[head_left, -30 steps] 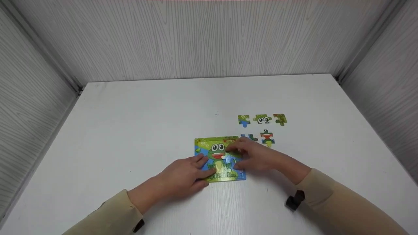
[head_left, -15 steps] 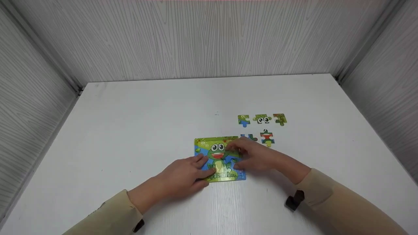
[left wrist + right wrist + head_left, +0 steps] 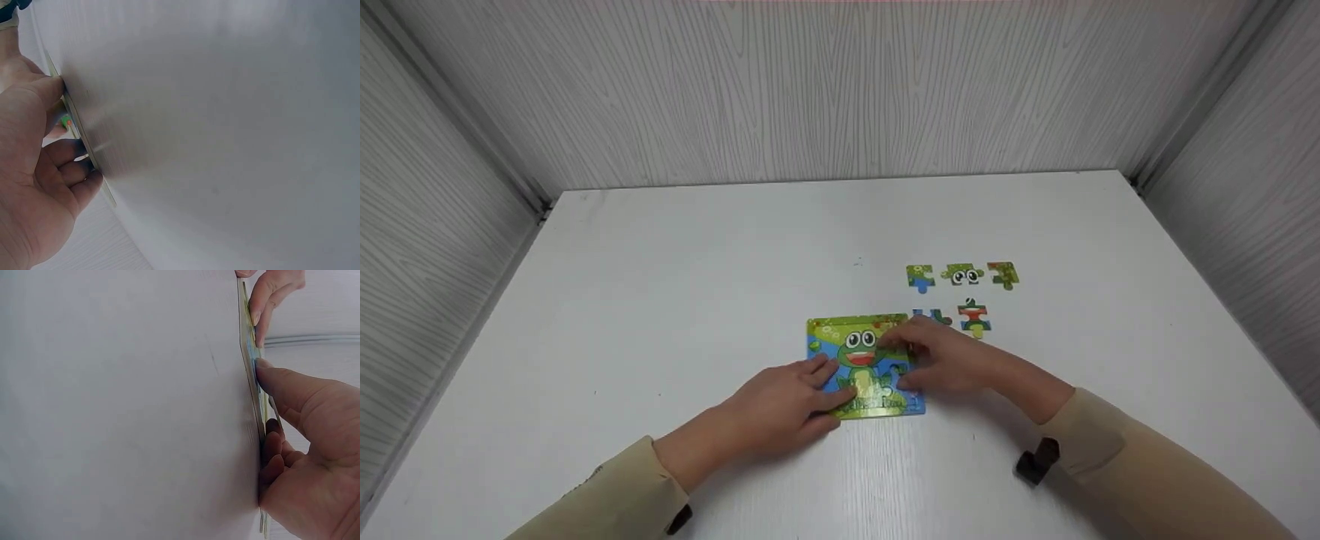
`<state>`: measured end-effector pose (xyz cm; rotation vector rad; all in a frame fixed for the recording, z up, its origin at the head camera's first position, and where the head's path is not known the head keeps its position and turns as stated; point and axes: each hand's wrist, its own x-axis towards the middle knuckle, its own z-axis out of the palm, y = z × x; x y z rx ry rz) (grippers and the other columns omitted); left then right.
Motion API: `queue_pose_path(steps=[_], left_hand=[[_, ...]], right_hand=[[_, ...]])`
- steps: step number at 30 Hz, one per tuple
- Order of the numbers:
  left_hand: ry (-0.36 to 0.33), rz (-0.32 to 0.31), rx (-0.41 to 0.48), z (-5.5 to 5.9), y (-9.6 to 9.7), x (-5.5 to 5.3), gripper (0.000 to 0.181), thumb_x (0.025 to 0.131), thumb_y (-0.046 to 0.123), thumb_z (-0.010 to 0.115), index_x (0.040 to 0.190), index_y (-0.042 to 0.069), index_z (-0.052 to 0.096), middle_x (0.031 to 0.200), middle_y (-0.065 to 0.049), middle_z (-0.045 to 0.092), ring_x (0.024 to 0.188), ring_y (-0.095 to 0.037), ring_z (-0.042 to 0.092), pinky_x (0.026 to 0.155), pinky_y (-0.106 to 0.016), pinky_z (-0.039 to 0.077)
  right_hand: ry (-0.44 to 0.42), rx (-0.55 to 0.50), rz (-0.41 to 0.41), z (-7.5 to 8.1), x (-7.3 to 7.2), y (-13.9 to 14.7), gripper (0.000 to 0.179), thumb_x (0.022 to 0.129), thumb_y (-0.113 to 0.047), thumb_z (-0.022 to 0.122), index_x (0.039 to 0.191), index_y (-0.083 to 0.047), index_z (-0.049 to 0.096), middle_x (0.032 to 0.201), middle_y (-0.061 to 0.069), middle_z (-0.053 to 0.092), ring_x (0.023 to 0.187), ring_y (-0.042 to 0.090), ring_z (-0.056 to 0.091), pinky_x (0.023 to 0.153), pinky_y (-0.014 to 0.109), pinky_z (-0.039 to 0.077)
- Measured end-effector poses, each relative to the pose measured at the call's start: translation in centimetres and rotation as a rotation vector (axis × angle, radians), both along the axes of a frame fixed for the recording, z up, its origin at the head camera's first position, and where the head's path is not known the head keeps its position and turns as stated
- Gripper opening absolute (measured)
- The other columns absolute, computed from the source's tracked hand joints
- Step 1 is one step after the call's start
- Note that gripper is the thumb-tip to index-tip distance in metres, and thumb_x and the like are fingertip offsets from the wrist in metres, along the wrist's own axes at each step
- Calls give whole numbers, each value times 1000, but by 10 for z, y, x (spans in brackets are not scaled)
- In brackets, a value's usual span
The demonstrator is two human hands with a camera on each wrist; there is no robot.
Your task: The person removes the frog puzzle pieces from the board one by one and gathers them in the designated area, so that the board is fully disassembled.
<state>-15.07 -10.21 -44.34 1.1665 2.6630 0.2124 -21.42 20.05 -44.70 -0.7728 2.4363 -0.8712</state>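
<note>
A small frog jigsaw puzzle [image 3: 861, 358] lies flat on the white table. My left hand [image 3: 776, 405] rests on its lower left side, with fingertips on the picture and the thumb at the near edge. In the left wrist view the board appears edge-on under the left fingers [image 3: 84, 188]. My right hand [image 3: 952, 364] bends over the right side of the puzzle and pinches a puzzle piece [image 3: 275, 408], seen as a tilted thin edge in the right wrist view. Its thumb [image 3: 275, 379] touches the board's surface. The right fingers cover much of the piece.
Beyond the right hand lie loose puzzle pieces: one green and blue [image 3: 920, 277], one with frog eyes [image 3: 962, 274], one green and red [image 3: 1003, 274], and one with a mouth [image 3: 974, 318]. Another piece [image 3: 939, 316] is partly hidden behind the right hand. Wood-grain walls surround the table.
A pale, light-catching patch near the frog's mouth, beside the right fingers, now shows as blue picture. Both hands stay in almost the same place.
</note>
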Motion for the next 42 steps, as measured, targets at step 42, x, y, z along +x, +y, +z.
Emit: queue_pose_path(steps=[42], left_hand=[[-16,2,24,-1,-1,0,48,110,43,54,155,26,59,164,-16,44,154,-35,39,118,-51,42]], right_hand=[[2,-20,-34,-2,-1,2,45,101,-29,76,143,-21,62,118,-3,57,108,20,51,92,39,46]])
